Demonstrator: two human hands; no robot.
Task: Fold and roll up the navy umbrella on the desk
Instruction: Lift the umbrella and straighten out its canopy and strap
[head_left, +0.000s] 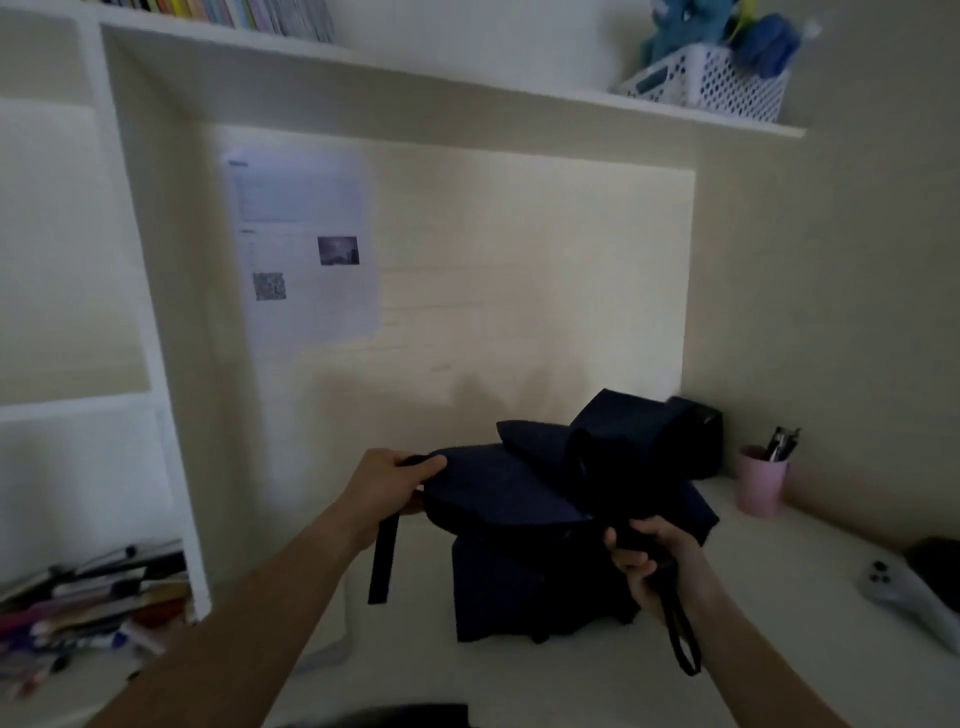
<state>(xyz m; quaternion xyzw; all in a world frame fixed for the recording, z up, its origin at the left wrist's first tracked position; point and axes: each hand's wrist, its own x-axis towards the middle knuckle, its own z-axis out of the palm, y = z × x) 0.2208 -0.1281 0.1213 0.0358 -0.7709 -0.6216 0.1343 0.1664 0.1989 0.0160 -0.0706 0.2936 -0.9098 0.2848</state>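
Observation:
The navy umbrella (524, 499) is collapsed, its loose fabric panels bunched above the white desk (769, 613). My left hand (387, 486) pinches the edge of a fabric panel where the closure strap (384, 556) starts; the strap hangs straight down from it. My right hand (652, 558) grips the umbrella's handle, and the wrist loop (680, 639) dangles below that hand. The shaft is hidden inside the fabric.
A pink cup (761, 480) with pens stands at the back right. A white controller (904, 592) lies at the right edge of the desk. Books and pens (88, 597) are piled on the low left shelf. A dark box (701, 431) sits behind the umbrella.

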